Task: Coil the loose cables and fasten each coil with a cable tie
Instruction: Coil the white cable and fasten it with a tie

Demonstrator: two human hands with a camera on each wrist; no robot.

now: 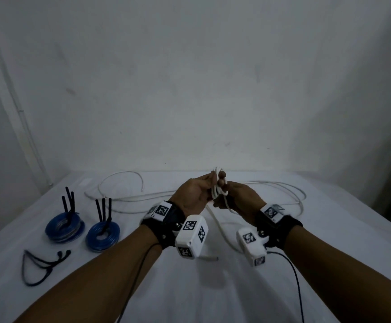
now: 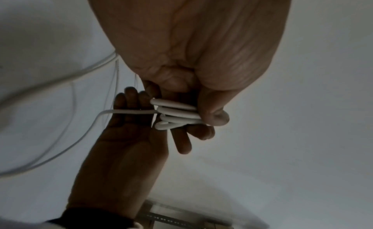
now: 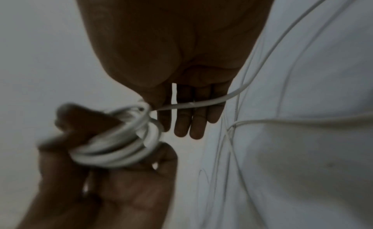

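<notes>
Coiling of the white cable is the step in hand. Both hands are raised above the white-covered table, near its middle. The left hand grips a small bundle of loops, thumb pressed over the turns and fingers curled beneath. The right hand has its fingers nearly straight, the running strand lying across them just beside the bundle; whether the thumb pinches it I cannot tell.

Only a few turns are made. Most of the cable lies loose on the table in wide loops beyond and to the right of the hands, one end lying near the left wrist. Two blue coils, already bound with black ties, sit at the left, and spare black cable ties lie nearer the front left.

Next, I judge, the right hand must draw slack and lay another turn over the bundle while the left keeps the loops from springing apart. Room is ample ahead and to the right; the loose loops reach close to the right edge and could slip off or snag if pulled sharply.
</notes>
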